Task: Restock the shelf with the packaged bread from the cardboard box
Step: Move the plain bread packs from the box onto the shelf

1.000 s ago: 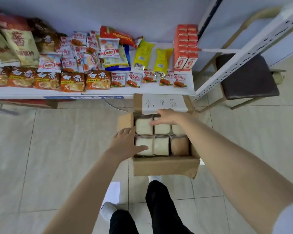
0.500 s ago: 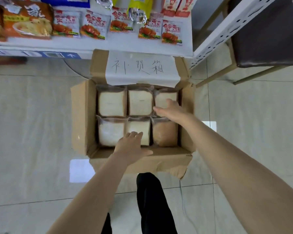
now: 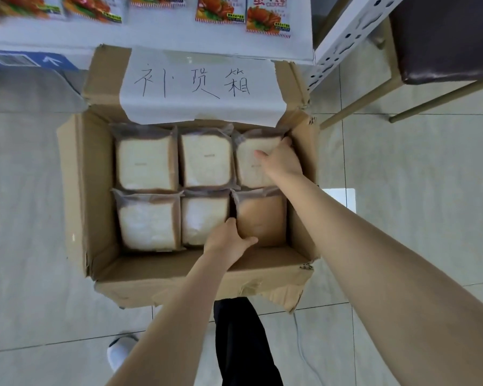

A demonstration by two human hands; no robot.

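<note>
An open cardboard box (image 3: 76, 190) stands on the floor and holds several clear-wrapped bread packs in two rows. My left hand (image 3: 229, 242) grips the near right pack (image 3: 265, 218), the browner one, with fingers in the gap on its left side and the thumb at its near edge. My right hand (image 3: 280, 160) grips the far right pack (image 3: 248, 162), fingers over its right edge by the box wall, thumb lying on its top. The white shelf (image 3: 156, 37) runs along the top of the view, just beyond the box.
A paper label (image 3: 201, 87) with handwriting covers the box's far flap. Snack packets (image 3: 268, 16) lie on the shelf's front edge. A perforated white upright (image 3: 349, 34) and a dark-seated chair (image 3: 444, 40) stand at the right. My leg and a white shoe (image 3: 120, 352) are below the box.
The view has dropped closer over the box. My left hand has slid right onto the brown pack, and my right hand has reached farther onto the far right pack; both now curl around them.
</note>
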